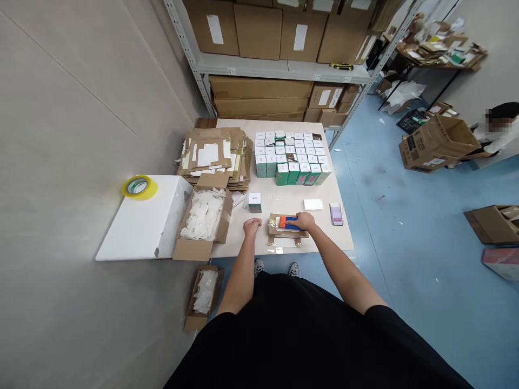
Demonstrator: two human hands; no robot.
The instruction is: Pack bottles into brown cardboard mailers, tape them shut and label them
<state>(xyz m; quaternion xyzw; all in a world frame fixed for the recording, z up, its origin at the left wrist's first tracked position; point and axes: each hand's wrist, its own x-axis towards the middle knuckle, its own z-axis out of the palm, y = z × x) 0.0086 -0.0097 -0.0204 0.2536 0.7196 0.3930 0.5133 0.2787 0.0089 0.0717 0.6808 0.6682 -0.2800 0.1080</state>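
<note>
My right hand (305,220) is closed round a blue and orange hand tool (288,222); its exact kind is hard to make out. The tool lies over a small brown cardboard box (274,231) at the front of the table, which has clear tape on it. To the left of that box is my left hand (252,227), its fingers curled together; whatever they may hold is hidden. Just beyond the left hand stands a single white and green box (254,202). A white card or flat box (313,205) and a small purple stack (336,214) lie right of centre.
Rows of white and green boxes (292,151) fill the table's back. At left are flattened cardboard pieces (208,154), an open carton (222,229) of white packing material, and yellow tape (152,187) on a white block (141,227). Metal shelving (259,66) stands behind; a person (498,132) is far right.
</note>
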